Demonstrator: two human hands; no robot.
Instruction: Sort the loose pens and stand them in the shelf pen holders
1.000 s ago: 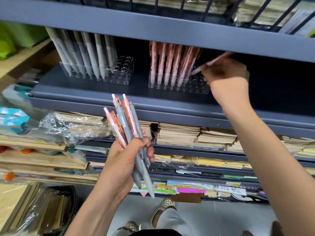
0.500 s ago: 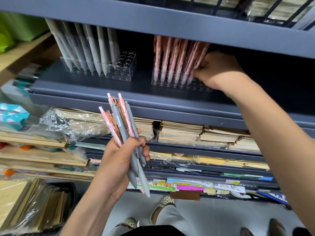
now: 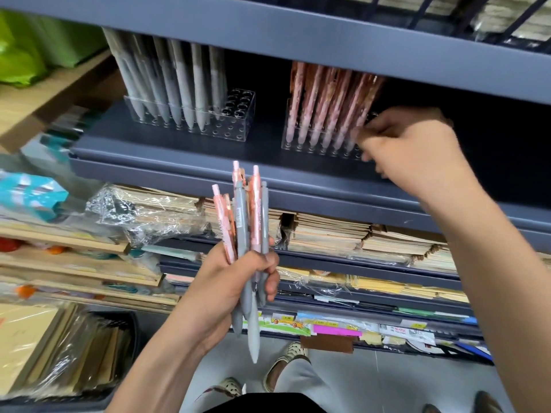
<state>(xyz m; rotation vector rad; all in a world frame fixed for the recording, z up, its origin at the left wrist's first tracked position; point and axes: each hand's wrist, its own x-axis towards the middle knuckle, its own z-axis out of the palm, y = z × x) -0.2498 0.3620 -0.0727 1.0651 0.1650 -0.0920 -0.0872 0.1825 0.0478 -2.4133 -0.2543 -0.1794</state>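
- Gripping the loose pens as one bundle, your left hand has fingers and thumb wrapped round the barrels. Pink and grey are mixed, clicker ends up, tips down.
- The bundle sits below and left of the pink pen holder, out in front of the shelf lip and well apart from the holder. Its long axis is near upright, close to that of the pink pens standing in the holder.
- Your right hand is at the holder's right end, fingers curled against the last row. It is blurred, so whether it pinches a pen or has let go cannot be told.
- The grey pen holder stands well left of the pink holder on the same shelf. Grey pens fill its left part, with free holes at the end facing the pink holder.
- Judgement: the next pick turns on the diagonal from the pink holder down-left to the bundle. Your right hand is nearer to the holders; the left is taken up carrying.
- Likely little turning needed: draw one pen up by its clicker end, pink up-right to the pink holder, grey to the holder on its left.
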